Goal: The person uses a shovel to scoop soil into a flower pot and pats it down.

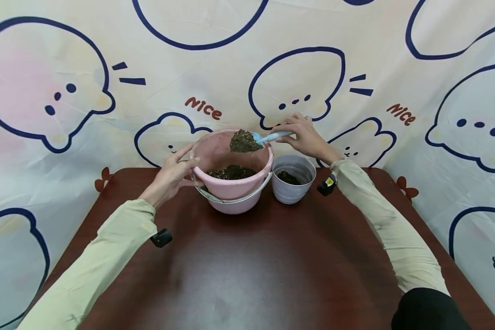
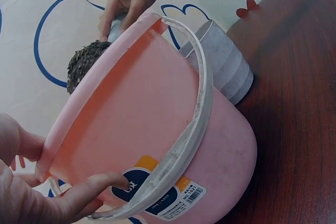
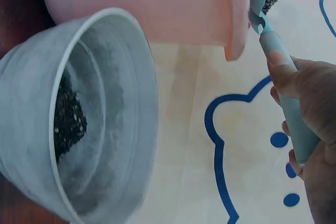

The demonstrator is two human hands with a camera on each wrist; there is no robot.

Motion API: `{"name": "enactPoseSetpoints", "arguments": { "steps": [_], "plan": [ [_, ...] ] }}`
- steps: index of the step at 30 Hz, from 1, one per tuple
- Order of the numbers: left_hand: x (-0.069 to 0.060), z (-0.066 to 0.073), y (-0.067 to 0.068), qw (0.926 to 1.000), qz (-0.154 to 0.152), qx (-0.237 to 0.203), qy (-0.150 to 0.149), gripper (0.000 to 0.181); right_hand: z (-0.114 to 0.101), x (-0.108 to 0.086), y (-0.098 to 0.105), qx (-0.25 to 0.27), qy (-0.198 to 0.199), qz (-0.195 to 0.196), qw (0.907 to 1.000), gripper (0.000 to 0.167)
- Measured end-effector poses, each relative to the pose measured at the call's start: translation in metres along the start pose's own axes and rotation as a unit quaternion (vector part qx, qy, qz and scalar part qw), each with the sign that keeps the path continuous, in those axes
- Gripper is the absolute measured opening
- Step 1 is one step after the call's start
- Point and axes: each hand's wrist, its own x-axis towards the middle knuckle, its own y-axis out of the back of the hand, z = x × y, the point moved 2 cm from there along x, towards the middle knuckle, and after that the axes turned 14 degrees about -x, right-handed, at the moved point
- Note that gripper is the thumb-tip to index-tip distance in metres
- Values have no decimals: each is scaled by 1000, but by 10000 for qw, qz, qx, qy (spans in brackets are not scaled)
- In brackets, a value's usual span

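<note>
A pink bucket (image 1: 233,189) with a whitish handle (image 2: 202,85) holds dark soil (image 1: 231,173). My left hand (image 1: 171,178) grips its left rim, with one finger lying along the outer wall beside the label (image 2: 176,202). In my right hand (image 1: 303,136) is the handle of a light blue garden trowel (image 3: 287,98). The trowel's blade carries a heap of soil (image 1: 244,141) over the bucket's opening, near its far rim. Just right of the bucket stands a grey flowerpot (image 1: 289,195), with a small mound of dark soil (image 3: 68,116) inside.
Everything stands towards the far edge of a dark reddish-brown table (image 1: 235,261). Behind it hangs a cloth backdrop (image 1: 214,73) with blue cartoon outlines, close to the bucket and pot. Each wrist wears a small black device, such as the one on the left (image 1: 162,238).
</note>
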Motion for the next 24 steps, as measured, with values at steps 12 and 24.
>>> {"name": "enactPoseSetpoints", "arguments": {
  "steps": [12, 24],
  "plan": [
    [1, 0, 2, 10000, 87, 42, 2, 68, 32, -27, 24, -65, -350, 122, 9993, 29],
    [2, -1, 3, 9999, 95, 60, -40, 68, 77, -72, 36, -148, -672, -118, 9976, 27]
  ]
}}
